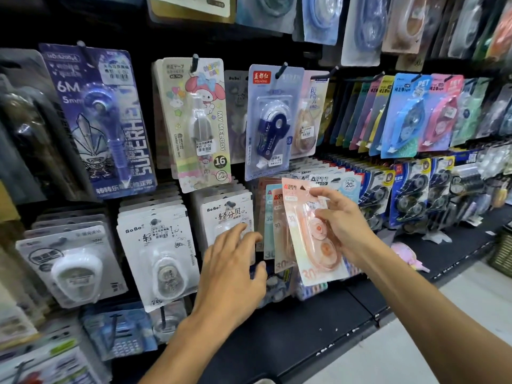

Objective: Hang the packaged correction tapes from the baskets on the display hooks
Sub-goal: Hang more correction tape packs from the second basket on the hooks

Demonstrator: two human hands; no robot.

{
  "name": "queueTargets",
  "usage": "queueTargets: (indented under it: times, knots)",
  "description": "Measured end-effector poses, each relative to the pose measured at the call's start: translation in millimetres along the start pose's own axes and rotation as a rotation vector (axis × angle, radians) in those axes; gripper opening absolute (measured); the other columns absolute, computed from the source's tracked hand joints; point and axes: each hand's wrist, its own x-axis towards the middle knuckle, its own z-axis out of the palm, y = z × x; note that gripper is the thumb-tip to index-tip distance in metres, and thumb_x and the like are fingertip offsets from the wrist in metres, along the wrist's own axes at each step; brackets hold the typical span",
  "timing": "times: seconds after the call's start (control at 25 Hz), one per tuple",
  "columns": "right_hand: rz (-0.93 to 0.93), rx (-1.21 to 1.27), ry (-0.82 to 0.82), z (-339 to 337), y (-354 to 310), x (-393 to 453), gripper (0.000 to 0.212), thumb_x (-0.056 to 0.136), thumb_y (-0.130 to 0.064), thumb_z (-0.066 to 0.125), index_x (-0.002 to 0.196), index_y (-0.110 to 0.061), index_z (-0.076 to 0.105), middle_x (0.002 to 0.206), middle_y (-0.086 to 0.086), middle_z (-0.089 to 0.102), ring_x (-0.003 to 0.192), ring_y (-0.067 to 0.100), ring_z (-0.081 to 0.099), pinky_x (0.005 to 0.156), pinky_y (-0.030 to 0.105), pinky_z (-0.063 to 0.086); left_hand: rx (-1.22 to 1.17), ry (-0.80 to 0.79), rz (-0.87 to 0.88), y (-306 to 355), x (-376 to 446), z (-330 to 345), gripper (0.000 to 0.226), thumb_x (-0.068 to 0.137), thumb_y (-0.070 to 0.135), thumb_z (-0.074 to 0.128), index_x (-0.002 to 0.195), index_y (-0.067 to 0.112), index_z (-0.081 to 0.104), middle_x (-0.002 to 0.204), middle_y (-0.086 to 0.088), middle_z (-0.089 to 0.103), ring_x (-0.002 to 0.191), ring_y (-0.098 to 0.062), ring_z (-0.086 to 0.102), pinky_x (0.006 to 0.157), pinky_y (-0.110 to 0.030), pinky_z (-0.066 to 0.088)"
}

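My right hand point(343, 223) grips a pale orange correction tape pack point(310, 239) by its right side and holds it up against the display, its hang hole near the top. Right behind it hang similar orange and teal packs point(273, 225) on a hook I cannot see. My left hand point(232, 270) reaches toward the same spot with fingers spread and loosely bent, touching the edge of a white BoBo pack point(227, 214); it holds nothing.
The black wall is crowded with hooks of packaged correction tapes: a purple 6M pack point(97, 120), a My Melody pack point(199, 120), a dark blue one point(273, 120). A black shelf ledge point(318, 328) juts out below. A wicker basket point(502, 253) sits at far right.
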Motion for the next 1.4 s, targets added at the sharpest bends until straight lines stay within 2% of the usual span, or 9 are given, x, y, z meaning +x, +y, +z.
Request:
queueTargets:
  times: [0.24, 0.44, 0.52, 0.64, 0.84, 0.96, 1.08, 1.24, 1.4]
  knots:
    - [-0.194, -0.300, -0.068, -8, -7, 5, 0.060, 0.095, 0.007, 0.051, 0.110, -0.047, 0.072, 0.128, -0.015, 0.064, 0.081, 0.019, 0.062, 0.070, 0.035, 0.051, 0.032, 0.011, 0.018, -6, 3, 0, 0.050, 0.097, 0.037, 0.056, 0.146, 0.034, 0.045, 0.166, 0.009, 0.025, 0.153, -0.012, 0.016, 0.124, -0.033, 0.014]
    - [-0.183, -0.462, -0.028, 4, -2, 4, 0.054, 0.098, 0.003, 0.052, 0.124, -0.044, 0.063, 0.136, -0.014, 0.049, 0.063, 0.006, 0.060, 0.051, 0.022, 0.049, 0.075, -0.007, 0.040, -7, 4, 1, 0.056, 0.098, 0.038, 0.053, 0.152, 0.033, 0.039, 0.168, 0.008, 0.019, 0.155, -0.012, 0.010, 0.125, -0.034, 0.010]
    - [-0.260, -0.730, 0.105, 18, 1, 5, 0.046, 0.096, -0.008, 0.059, 0.126, -0.043, 0.059, 0.140, -0.007, 0.043, 0.097, 0.008, 0.063, 0.076, 0.027, 0.057, 0.099, -0.012, 0.045, -7, 4, 2, 0.056, 0.098, 0.039, 0.051, 0.152, 0.034, 0.037, 0.169, 0.007, 0.016, 0.155, -0.013, 0.007, 0.126, -0.035, 0.009]
    - [-0.406, -1.073, 0.330, 35, 24, -8, 0.037, 0.096, -0.031, 0.056, 0.132, -0.038, 0.053, 0.148, -0.003, 0.037, 0.129, 0.021, 0.046, 0.103, 0.036, 0.039, 0.126, -0.015, 0.062, -9, 3, 3, 0.056, 0.098, 0.041, 0.050, 0.152, 0.035, 0.037, 0.170, 0.005, 0.013, 0.155, -0.014, 0.005, 0.126, -0.035, 0.007]
    - [-0.340, -0.938, 0.043, 44, 51, -4, 0.066, 0.100, -0.050, 0.047, 0.157, -0.042, 0.016, 0.167, -0.007, 0.015, 0.150, 0.018, 0.027, 0.121, 0.047, 0.022, 0.144, -0.018, 0.073, -13, 1, 6, 0.056, 0.098, 0.040, 0.051, 0.151, 0.035, 0.037, 0.170, 0.004, 0.010, 0.156, -0.014, 0.001, 0.126, -0.034, 0.003]
    - [-0.311, -1.006, -0.010, 55, 54, 10, 0.079, 0.098, -0.050, 0.052, 0.157, -0.047, 0.001, 0.168, -0.009, 0.002, 0.143, 0.022, 0.042, 0.117, 0.051, 0.028, 0.157, -0.027, 0.087, -14, 1, 10, 0.057, 0.098, 0.039, 0.051, 0.153, 0.033, 0.036, 0.171, 0.001, 0.009, 0.157, -0.016, 0.000, 0.125, -0.033, -0.001]
    - [-0.333, -1.095, 0.072, 67, 51, 24, 0.074, 0.103, -0.038, 0.049, 0.159, -0.040, 0.000, 0.169, -0.001, 0.005, 0.145, 0.029, 0.039, 0.108, 0.048, 0.043, 0.189, -0.041, 0.112, -18, 2, 9, 0.057, 0.098, 0.039, 0.050, 0.153, 0.033, 0.035, 0.171, 0.001, 0.008, 0.157, -0.016, -0.001, 0.126, -0.035, -0.001]
    - [-0.397, -1.119, 0.085, 65, 61, 17, 0.071, 0.105, -0.023, 0.047, 0.161, -0.034, 0.004, 0.169, 0.006, 0.010, 0.146, 0.031, 0.035, 0.111, 0.049, 0.039, 0.266, -0.050, 0.178, -25, 0, 5, 0.054, 0.098, 0.033, 0.050, 0.151, 0.026, 0.041, 0.172, -0.004, 0.009, 0.159, -0.020, -0.002, 0.127, -0.040, -0.004]
    - [-0.465, -0.737, 0.345, 63, 118, -50, 0.044, 0.099, -0.015, 0.049, 0.142, -0.020, 0.045, 0.136, 0.005, 0.052, 0.117, 0.028, 0.056, 0.096, 0.044, 0.048, 0.046, 0.075, 0.176, -43, -54, 19, 0.035, 0.091, 0.018, 0.061, 0.124, 0.013, 0.068, 0.142, -0.010, 0.059, 0.134, -0.031, 0.050, 0.113, -0.046, 0.041]
